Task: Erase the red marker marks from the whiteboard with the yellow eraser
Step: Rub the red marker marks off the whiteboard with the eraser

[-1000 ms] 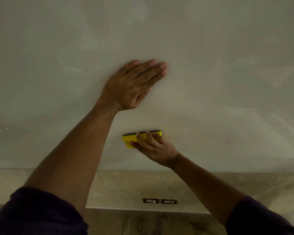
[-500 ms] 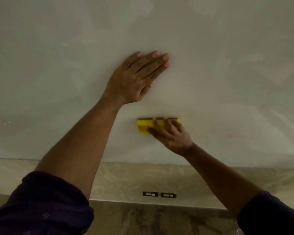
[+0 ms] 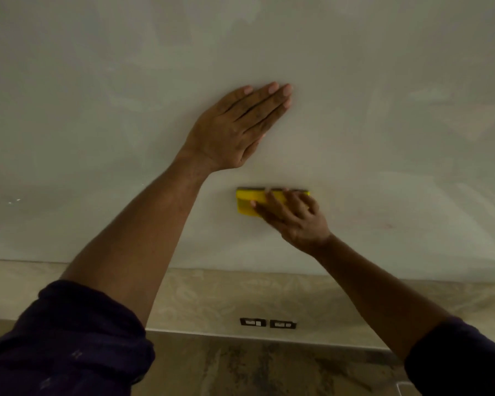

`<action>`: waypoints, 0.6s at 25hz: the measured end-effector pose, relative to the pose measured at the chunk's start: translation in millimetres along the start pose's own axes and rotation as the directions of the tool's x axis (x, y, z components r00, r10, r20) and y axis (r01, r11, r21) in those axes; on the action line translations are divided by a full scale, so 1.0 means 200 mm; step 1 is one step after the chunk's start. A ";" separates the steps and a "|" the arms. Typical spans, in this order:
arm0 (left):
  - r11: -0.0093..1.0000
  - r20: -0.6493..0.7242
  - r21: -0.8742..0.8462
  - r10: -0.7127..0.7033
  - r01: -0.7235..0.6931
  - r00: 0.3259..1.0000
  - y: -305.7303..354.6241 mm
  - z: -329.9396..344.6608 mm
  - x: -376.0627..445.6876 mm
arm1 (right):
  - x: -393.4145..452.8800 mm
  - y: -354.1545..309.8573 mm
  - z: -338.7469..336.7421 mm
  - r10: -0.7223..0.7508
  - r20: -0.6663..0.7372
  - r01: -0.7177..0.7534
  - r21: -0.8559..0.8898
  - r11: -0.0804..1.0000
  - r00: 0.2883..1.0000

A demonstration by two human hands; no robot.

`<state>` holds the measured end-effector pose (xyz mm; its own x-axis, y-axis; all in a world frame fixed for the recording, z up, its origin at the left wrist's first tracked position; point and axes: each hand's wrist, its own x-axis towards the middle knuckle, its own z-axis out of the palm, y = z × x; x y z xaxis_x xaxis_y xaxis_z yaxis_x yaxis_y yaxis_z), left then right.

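The whiteboard [image 3: 97, 110] fills the upper two thirds of the head view, smeared and dull. My left hand [image 3: 237, 130] lies flat against it, fingers together and pointing up to the right, holding nothing. Just below it my right hand [image 3: 293, 217] presses the yellow eraser [image 3: 247, 202] onto the board; my fingers cover the eraser's right half. Faint red marker marks [image 3: 387, 225] remain on the board to the right of my right hand.
The board's lower edge [image 3: 412, 280] runs across the frame. Under it is a beige patterned wall [image 3: 212, 298] with two dark outlets [image 3: 267, 323], then a mottled brown floor [image 3: 269, 370]. Dark sleeves cover both upper arms.
My right hand has slid the eraser up and to the right along the board. My left hand stays flat on the board; the view has shifted slightly.
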<state>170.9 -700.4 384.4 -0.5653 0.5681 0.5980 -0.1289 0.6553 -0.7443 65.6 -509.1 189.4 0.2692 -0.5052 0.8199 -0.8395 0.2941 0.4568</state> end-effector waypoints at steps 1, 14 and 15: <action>1.000 0.005 0.000 0.002 -0.002 1.000 0.00 -0.01 0.01 | -0.05 -0.02 0.01 -0.144 0.043 0.143 0.026 0.989 0.989; 0.998 0.005 -0.056 -0.027 0.027 1.000 0.32 0.09 0.04 | -0.16 0.07 -0.08 -0.363 0.100 0.358 0.064 0.932 0.927; 0.998 -0.005 -0.060 -0.013 0.012 1.000 0.33 0.09 0.04 | -0.21 0.10 -0.11 -0.371 0.139 0.370 0.036 0.928 0.918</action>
<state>142.7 -662.9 334.9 -0.5598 0.5620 0.6089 -0.0866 0.6911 -0.7176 47.8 -464.6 170.3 0.4934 -0.6855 0.5355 -0.6967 0.0572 0.7151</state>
